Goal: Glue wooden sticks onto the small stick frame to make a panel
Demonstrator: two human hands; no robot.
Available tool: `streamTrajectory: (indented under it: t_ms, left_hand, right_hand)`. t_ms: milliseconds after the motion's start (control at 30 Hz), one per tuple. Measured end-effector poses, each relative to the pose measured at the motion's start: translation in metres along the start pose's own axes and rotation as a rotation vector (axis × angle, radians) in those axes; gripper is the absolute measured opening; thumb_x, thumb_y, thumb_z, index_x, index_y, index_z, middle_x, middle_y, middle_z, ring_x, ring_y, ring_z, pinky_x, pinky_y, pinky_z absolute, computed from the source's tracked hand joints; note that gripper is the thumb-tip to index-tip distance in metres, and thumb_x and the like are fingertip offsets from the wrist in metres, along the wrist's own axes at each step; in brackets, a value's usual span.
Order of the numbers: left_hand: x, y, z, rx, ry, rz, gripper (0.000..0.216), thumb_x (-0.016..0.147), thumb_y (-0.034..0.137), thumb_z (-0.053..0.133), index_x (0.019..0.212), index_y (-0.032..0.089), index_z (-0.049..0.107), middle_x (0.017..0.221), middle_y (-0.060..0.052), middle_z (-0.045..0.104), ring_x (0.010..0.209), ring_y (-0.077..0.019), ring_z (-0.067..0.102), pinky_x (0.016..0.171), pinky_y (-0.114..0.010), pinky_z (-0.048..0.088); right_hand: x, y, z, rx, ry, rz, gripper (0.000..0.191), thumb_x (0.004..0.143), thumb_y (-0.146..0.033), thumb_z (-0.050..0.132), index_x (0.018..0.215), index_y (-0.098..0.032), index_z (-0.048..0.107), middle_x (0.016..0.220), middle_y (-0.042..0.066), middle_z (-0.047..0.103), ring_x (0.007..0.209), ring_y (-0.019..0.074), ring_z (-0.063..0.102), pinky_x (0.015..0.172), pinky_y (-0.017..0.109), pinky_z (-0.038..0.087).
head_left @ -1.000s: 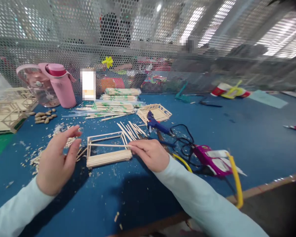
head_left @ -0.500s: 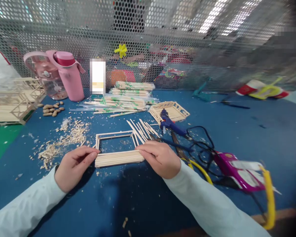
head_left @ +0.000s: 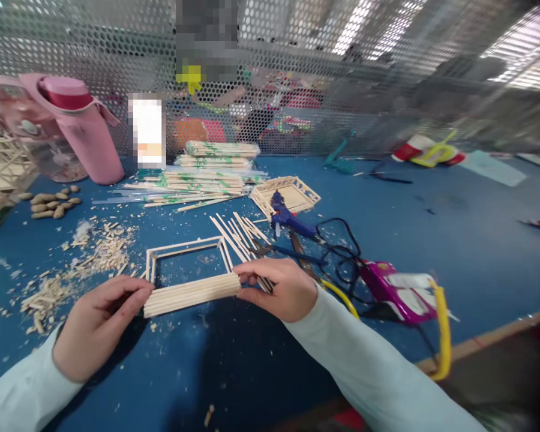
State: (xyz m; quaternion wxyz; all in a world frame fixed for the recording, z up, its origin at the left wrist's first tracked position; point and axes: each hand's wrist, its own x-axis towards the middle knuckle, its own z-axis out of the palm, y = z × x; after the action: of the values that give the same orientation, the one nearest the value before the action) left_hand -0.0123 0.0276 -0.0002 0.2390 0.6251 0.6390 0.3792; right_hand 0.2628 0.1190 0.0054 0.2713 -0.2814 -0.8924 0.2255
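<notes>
A small rectangular frame of thin wooden sticks (head_left: 193, 294) lies in front of me, its near side covered by several sticks laid side by side. My left hand (head_left: 101, 327) pinches its near left corner between thumb and fingers. At the right end, my right hand (head_left: 279, 288) is closed on the edge of the same frame, thumb below and fingers above. Loose wooden sticks (head_left: 240, 234) lie fanned out just beyond the right hand. Pliers (head_left: 292, 252) rest among them, partly hidden by that hand.
A blue glue gun (head_left: 292, 221) leans on a wooden stick tray (head_left: 306, 195); its black cord runs right. Bagged sticks (head_left: 220, 162), a pink bottle (head_left: 87, 135) and peanuts (head_left: 51, 204) stand behind. Stick scraps (head_left: 110, 243) litter the left. A purple tool (head_left: 396, 294) lies right.
The view has swung to the right, so everything sits further left. The stick frame is slightly more tilted, its right end higher. Both hands still hold its ends.
</notes>
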Motion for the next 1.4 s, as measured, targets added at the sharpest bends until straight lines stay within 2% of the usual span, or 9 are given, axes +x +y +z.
streamTrajectory:
  t_ms: [300, 400, 500, 567, 733, 833, 1033, 1233, 1400]
  left_hand:
    - [0.001, -0.004, -0.004, 0.093, -0.031, 0.125, 0.023, 0.081, 0.038, 0.052, 0.076, 0.022, 0.068, 0.075, -0.001, 0.07, 0.068, -0.0142, 0.064, 0.064, -0.021, 0.05]
    - [-0.001, -0.003, -0.009, 0.186, -0.06, 0.256, 0.023, 0.084, 0.032, 0.049, 0.086, 0.02, 0.068, 0.085, -0.005, 0.07, 0.078, -0.0157, 0.063, 0.071, -0.024, 0.05]
    - [-0.006, -0.001, -0.013, 0.365, -0.026, 0.451, 0.026, 0.079, 0.035, 0.057, 0.097, 0.019, 0.067, 0.09, -0.008, 0.069, 0.082, -0.0188, 0.062, 0.076, -0.031, 0.05]
    - [-0.009, 0.0, -0.013, 0.449, 0.006, 0.516, 0.029, 0.077, 0.037, 0.061, 0.099, 0.019, 0.067, 0.087, -0.007, 0.069, 0.079, -0.0188, 0.061, 0.075, -0.032, 0.049]
    - [-0.011, 0.0, -0.006, 0.445, 0.088, 0.376, 0.047, 0.075, 0.05, 0.06, 0.106, 0.015, 0.06, 0.083, -0.007, 0.067, 0.075, -0.0188, 0.062, 0.068, -0.03, 0.051]
    - [-0.01, 0.0, -0.004, 0.442, 0.111, 0.32, 0.049, 0.072, 0.055, 0.06, 0.1, 0.015, 0.061, 0.083, -0.007, 0.066, 0.077, -0.0201, 0.062, 0.069, -0.031, 0.051]
    - [-0.011, 0.007, -0.008, 0.538, 0.087, 0.469, 0.029, 0.078, 0.042, 0.059, 0.091, 0.017, 0.065, 0.083, -0.006, 0.065, 0.076, -0.019, 0.058, 0.07, -0.031, 0.048]
    - [-0.014, 0.013, -0.01, 0.706, 0.123, 0.555, 0.025, 0.079, 0.038, 0.059, 0.091, 0.017, 0.064, 0.084, -0.007, 0.063, 0.078, -0.0214, 0.057, 0.071, -0.034, 0.046]
    - [-0.013, 0.014, -0.01, 0.692, 0.127, 0.591, 0.029, 0.079, 0.043, 0.055, 0.092, 0.018, 0.063, 0.086, -0.008, 0.062, 0.076, -0.022, 0.057, 0.07, -0.035, 0.045]
  right_hand:
    - [-0.001, -0.003, -0.001, -0.162, 0.038, -0.083, 0.019, 0.081, -0.028, 0.059, 0.095, -0.017, 0.066, 0.081, 0.005, 0.073, 0.071, 0.0157, 0.067, 0.066, 0.025, 0.05]
    - [-0.001, -0.004, -0.002, -0.192, 0.029, -0.1, 0.02, 0.082, -0.027, 0.057, 0.097, -0.017, 0.065, 0.083, 0.006, 0.073, 0.072, 0.0167, 0.067, 0.067, 0.027, 0.05]
    - [0.001, -0.004, -0.004, -0.207, 0.011, -0.113, 0.02, 0.083, -0.026, 0.056, 0.098, -0.017, 0.065, 0.082, 0.007, 0.073, 0.071, 0.0171, 0.067, 0.066, 0.027, 0.051]
    - [0.002, -0.005, -0.005, -0.214, -0.001, -0.114, 0.02, 0.083, -0.026, 0.055, 0.098, -0.017, 0.065, 0.081, 0.007, 0.073, 0.07, 0.0173, 0.067, 0.064, 0.028, 0.051]
    - [0.002, -0.006, -0.005, -0.232, -0.002, -0.103, 0.02, 0.083, -0.027, 0.055, 0.097, -0.019, 0.066, 0.081, 0.006, 0.073, 0.072, 0.0177, 0.067, 0.065, 0.029, 0.051]
    - [0.003, -0.007, -0.005, -0.226, -0.008, -0.105, 0.019, 0.083, -0.026, 0.055, 0.097, -0.019, 0.066, 0.084, 0.006, 0.073, 0.075, 0.018, 0.067, 0.067, 0.029, 0.051]
    - [0.005, -0.007, -0.007, -0.232, -0.005, -0.122, 0.02, 0.083, -0.027, 0.054, 0.097, -0.018, 0.065, 0.082, 0.007, 0.072, 0.072, 0.0177, 0.067, 0.064, 0.029, 0.051]
    - [0.001, -0.006, -0.004, -0.265, -0.019, -0.122, 0.023, 0.082, -0.029, 0.054, 0.099, -0.018, 0.064, 0.085, 0.007, 0.072, 0.074, 0.0188, 0.067, 0.066, 0.031, 0.05]
    - [-0.003, -0.011, -0.023, -0.342, 0.071, -0.075, 0.052, 0.081, -0.046, 0.053, 0.122, -0.014, 0.051, 0.083, 0.007, 0.07, 0.073, 0.0198, 0.065, 0.067, 0.032, 0.05]
